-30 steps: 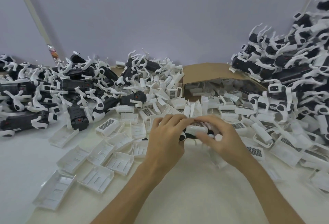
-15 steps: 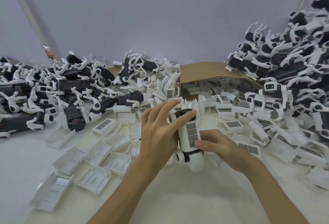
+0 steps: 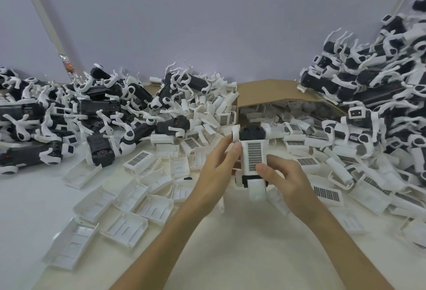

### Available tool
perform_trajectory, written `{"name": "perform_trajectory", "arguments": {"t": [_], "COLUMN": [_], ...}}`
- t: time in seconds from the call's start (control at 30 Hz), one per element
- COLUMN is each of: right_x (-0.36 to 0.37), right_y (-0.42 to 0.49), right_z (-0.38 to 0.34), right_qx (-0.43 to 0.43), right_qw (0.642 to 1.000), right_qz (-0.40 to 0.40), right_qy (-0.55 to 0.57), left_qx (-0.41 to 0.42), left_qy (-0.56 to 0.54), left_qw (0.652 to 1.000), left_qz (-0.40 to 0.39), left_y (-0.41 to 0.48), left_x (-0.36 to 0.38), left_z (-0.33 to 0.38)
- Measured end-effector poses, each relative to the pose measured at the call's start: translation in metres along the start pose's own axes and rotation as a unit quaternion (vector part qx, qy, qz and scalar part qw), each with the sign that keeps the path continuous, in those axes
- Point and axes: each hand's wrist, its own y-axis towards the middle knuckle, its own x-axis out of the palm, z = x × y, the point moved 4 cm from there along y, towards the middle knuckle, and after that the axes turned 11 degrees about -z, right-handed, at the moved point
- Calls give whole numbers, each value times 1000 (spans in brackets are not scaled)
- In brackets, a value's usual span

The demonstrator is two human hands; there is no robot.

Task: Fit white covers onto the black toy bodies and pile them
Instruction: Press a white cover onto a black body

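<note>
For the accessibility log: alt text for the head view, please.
A left hand and right hand hold a black toy body with a white cover on it over a table. Loose covers lie around; a left pile and right pile of toys flank them, a cardboard box behind.

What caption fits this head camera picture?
Covered black toy body held in left hand and right hand, among loose white covers.
</note>
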Motion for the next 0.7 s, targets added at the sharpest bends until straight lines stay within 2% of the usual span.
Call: {"name": "perform_trajectory", "arguments": {"t": [0.2,0.37,0.5,0.7], "right_x": [8,13,15,16], "right_y": [0,1,1,0], "right_z": [-10,2,8,6], "right_qx": [-27,5,23,10], "right_qw": [997,991,993,995], "right_qz": [14,3,-10,1], "right_qy": [-74,-130,-113,-103], "left_qx": [-34,-97,-127,-120], "left_qy": [-59,-126,-152,-168], "left_qw": [998,986,979,976], "left_qz": [16,55,53,72], "left_y": [-1,0,0,1], "left_x": [0,-1,4,5], "left_z": [-6,-20,-28,-28]}}
